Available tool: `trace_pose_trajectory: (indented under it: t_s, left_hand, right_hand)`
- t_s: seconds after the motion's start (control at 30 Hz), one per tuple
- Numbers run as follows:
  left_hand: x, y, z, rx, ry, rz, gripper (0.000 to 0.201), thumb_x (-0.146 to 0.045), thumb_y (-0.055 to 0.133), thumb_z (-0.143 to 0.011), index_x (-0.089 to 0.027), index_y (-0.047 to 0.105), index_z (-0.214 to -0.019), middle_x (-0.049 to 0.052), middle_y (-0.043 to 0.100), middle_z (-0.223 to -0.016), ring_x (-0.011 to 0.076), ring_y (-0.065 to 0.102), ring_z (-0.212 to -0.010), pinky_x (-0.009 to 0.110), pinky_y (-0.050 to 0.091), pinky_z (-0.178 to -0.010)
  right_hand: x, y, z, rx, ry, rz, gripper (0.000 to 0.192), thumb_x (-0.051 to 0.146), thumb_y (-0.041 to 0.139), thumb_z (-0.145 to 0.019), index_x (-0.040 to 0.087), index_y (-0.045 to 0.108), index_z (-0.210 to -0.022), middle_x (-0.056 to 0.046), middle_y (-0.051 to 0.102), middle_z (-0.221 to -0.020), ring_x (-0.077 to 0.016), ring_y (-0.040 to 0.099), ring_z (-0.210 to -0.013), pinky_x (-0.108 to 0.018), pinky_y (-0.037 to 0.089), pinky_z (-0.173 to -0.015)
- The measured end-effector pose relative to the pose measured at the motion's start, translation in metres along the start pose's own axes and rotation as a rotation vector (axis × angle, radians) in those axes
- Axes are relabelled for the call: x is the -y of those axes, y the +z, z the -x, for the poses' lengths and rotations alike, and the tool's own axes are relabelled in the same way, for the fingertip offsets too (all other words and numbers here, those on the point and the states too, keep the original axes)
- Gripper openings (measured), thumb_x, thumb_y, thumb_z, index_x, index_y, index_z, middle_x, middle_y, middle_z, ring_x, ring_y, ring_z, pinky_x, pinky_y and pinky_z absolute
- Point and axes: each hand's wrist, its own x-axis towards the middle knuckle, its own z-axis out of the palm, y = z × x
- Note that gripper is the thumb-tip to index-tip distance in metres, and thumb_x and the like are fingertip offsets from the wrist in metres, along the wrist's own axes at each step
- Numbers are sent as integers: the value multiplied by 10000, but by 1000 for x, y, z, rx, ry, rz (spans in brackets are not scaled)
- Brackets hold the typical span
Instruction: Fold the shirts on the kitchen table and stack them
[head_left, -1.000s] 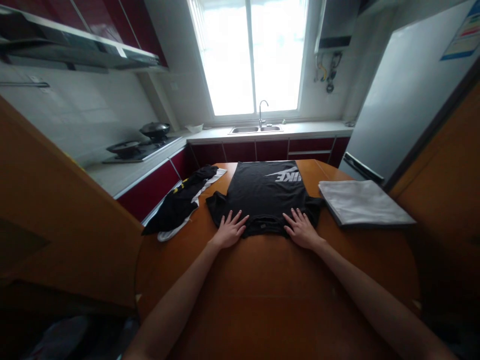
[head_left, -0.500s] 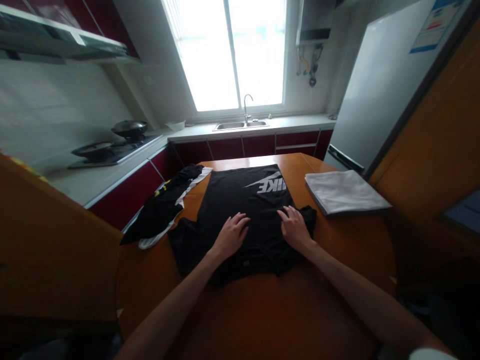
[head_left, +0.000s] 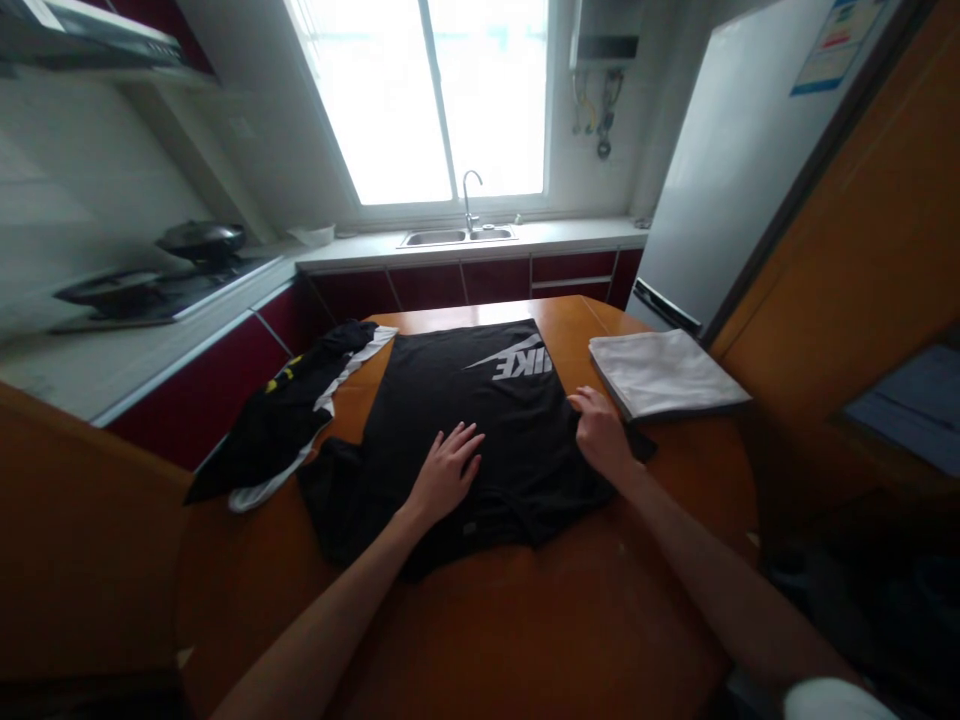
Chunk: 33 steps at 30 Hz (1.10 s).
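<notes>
Wooden table (head_left: 570,610) holds black T-shirt (head_left: 442,385), left hand (head_left: 444,474) atop, right hand (head_left: 602,437) seemingly pinching.

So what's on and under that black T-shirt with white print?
The left hand is over the black T-shirt, fingers spread; the right hand is at its side edge. Beneath is the orange-brown wooden table, showing around it; the T-shirt covers anything else there.
</notes>
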Motion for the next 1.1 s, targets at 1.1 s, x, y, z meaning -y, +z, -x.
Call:
trace_pose_trajectory:
  t_s: [1.1]
  left_hand:
    - [70,-51,51,-114,-392,-210,541,-316,344,-1030,-134,383,-1538,148,317,-1624,282,225,-1526,516,210,-1226]
  right_hand:
    - [23,50,20,117,-21,122,609,447,292,-1024,115,436,-1514,-196,218,-1649,-338,106,-1540,-622,103,-1192]
